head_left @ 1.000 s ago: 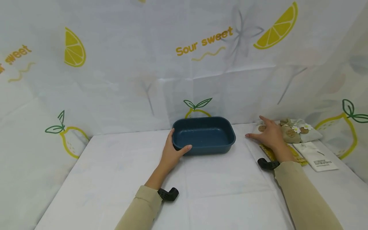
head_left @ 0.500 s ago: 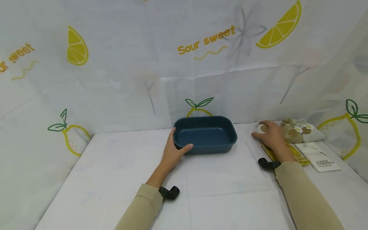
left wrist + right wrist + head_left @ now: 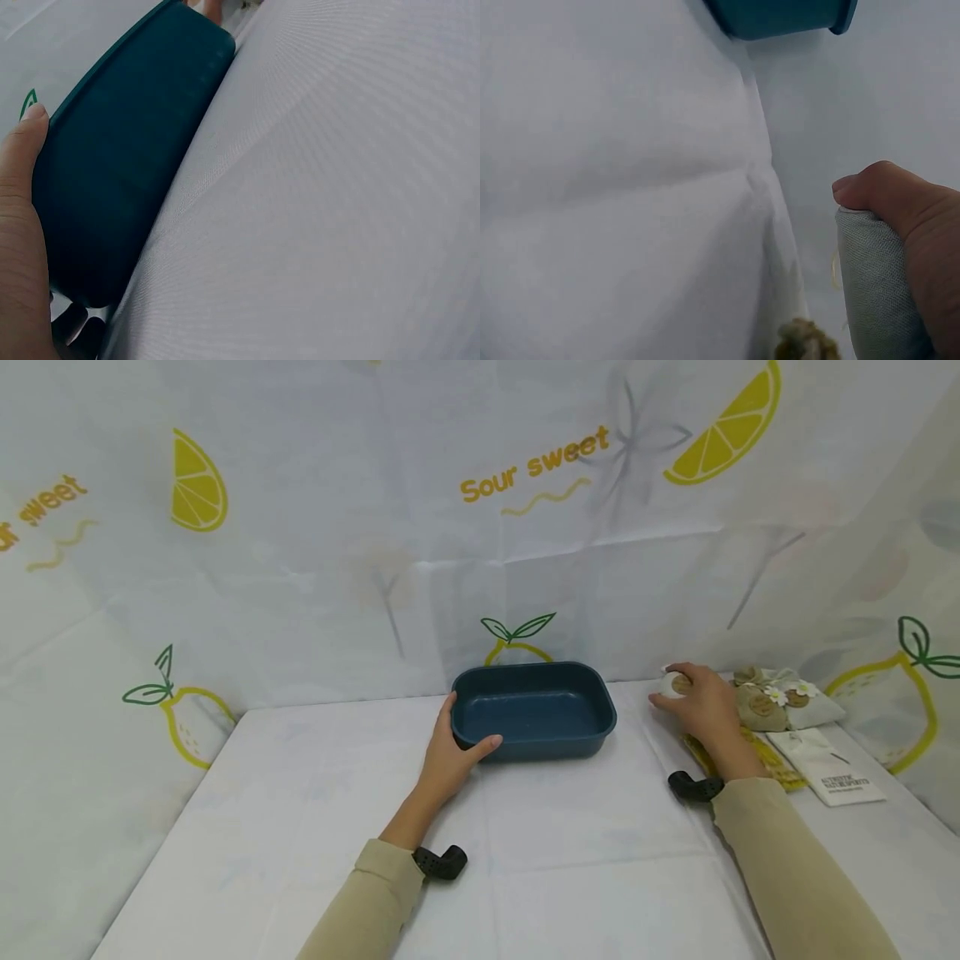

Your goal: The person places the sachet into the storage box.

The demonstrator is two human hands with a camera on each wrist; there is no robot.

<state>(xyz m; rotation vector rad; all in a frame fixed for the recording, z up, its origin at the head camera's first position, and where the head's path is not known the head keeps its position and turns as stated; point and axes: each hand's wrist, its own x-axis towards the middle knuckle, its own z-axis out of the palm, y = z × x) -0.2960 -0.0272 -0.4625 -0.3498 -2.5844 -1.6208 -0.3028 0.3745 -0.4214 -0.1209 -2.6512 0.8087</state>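
Our right hand (image 3: 708,710) pinches a small, pale woven-cloth pouch (image 3: 874,281) between its fingers (image 3: 690,671); our left hand (image 3: 444,760) grips a dark-blue, rectangular tub (image 3: 551,748) by its left end.

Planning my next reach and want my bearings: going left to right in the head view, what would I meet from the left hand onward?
Left hand → blue tub → held pouch → right hand → tan pouch → white pouch. Yellow packet and white packet overlap others' places, so omitted.
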